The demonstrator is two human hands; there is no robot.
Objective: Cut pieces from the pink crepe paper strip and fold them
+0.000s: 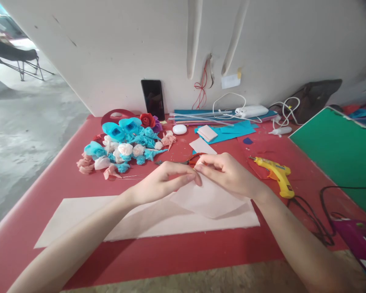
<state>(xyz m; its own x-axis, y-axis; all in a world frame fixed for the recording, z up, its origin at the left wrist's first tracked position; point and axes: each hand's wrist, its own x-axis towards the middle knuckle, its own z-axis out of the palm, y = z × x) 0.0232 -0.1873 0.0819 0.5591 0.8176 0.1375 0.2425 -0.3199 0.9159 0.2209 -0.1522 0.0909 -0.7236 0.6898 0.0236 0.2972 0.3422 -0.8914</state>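
Both my hands meet over the middle of the red table, pinching the top corner of a pale pink crepe paper sheet [213, 199]. My left hand [171, 179] has its thumb and fingers closed at that corner. On the other side, my right hand [228, 173] grips the same corner between thumb and forefinger. The sheet hangs down toward me, over a long pale paper strip [79, 213] lying flat on the table. Orange-handled pliers or scissors [190, 161] lie just behind my fingers, partly hidden by them.
Blue, white, pink and red paper flowers [125, 149] are heaped at the left. A black phone [153, 99] leans on the wall. A yellow glue gun [276, 173] lies right, near a green board [338, 150]. Blue paper [232, 132] and a white case [179, 129] sit behind.
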